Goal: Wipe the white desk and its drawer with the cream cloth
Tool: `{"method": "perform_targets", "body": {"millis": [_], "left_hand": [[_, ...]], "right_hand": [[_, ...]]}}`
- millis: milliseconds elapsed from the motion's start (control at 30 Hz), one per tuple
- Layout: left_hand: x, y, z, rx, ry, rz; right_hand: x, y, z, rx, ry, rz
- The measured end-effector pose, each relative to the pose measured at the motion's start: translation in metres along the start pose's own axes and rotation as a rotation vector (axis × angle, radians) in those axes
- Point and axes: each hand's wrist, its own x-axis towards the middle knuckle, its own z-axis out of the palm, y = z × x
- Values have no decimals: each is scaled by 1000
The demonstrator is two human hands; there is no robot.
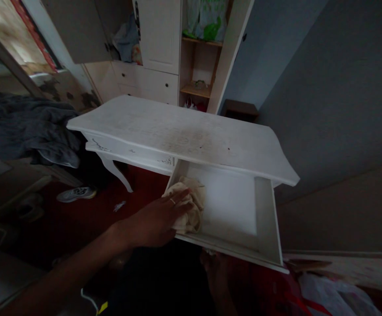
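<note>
A white desk [138, 118] has its right drawer [233, 206] pulled out. Inside that drawer, at the left side, lies a bunched cream cloth [195, 204]. My left hand [162, 217], with a ring on one finger, grips the cloth and presses it against the drawer's left end. Below the drawer front, my right hand [215, 267] is closed at the drawer handle [210, 252], which is mostly hidden in shadow. Dark smudges mark the desk top above the drawer.
Behind the desk stands a white wardrobe [161, 35] with open doors and bags on a shelf. Dark clothing [26, 127] is heaped at the left. A shoe [76, 194] lies on the red floor. Plastic bags [335, 294] sit at the lower right beside the wall.
</note>
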Motion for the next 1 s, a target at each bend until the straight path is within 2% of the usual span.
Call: {"method": "perform_targets", "body": {"millis": [67, 133, 267, 367, 467, 633, 800, 900, 1000], "left_hand": [[3, 8, 12, -29, 9, -39], [15, 9, 30, -11, 47, -144], [52, 4, 63, -5, 16, -381], [79, -2, 74, 36, -13, -509], [96, -9, 76, 112, -18, -519], [108, -21, 74, 142, 4, -472], [126, -28, 62, 232, 133, -451], [131, -14, 54, 326, 209, -452], [120, 14, 55, 353, 260, -351]], "right_hand": [[0, -1, 2, 53, 18, 31], [-1, -3, 5, 92, 21, 47], [-2, -3, 6, 98, 14, 48], [-2, -3, 4, 54, 21, 37], [-1, -3, 2, -5, 2, 3], [4, -1, 1, -20, -16, -39], [8, 3, 2, 1, -5, -57], [9, 3, 4, 15, 6, -65], [7, 1, 7, 26, 12, -78]]}}
